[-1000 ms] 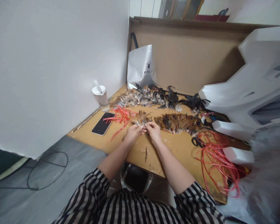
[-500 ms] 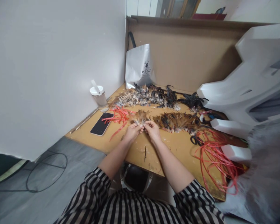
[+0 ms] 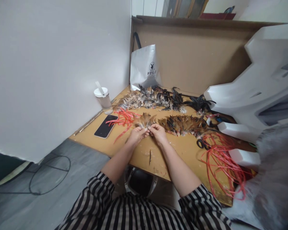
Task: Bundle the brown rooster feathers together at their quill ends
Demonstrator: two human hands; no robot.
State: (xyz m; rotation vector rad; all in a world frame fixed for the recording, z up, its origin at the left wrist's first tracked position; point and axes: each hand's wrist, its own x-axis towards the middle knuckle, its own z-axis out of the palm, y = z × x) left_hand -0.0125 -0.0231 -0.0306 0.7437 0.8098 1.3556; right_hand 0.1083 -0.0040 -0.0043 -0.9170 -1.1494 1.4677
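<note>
Between my hands is a small bunch of brown feathers (image 3: 145, 119), fanned out away from me with its pale base towards me. My left hand (image 3: 137, 134) pinches that base from the left. From the right, my right hand (image 3: 158, 132) pinches it too, the fingertips of both hands nearly touching. A row of brown feather bunches (image 3: 184, 124) lies just right of my right hand. Beyond the hands stretches a longer heap of pale and dark feathers (image 3: 151, 98). Red plastic strips (image 3: 124, 117) lie to the left of the held bunch.
A phone (image 3: 105, 127) and a lidded cup (image 3: 103, 99) stand at the left of the table (image 3: 139, 156). Black-handled scissors (image 3: 200, 143) and more red strips (image 3: 222, 163) lie right. White foam pieces (image 3: 244, 158) border the right side; a silver bag (image 3: 144, 68) stands behind.
Both hands stay pinched at the base of the feather bunch, with only slight finger movement. The feathers look a little more spread, and the whole view has shifted slightly.
</note>
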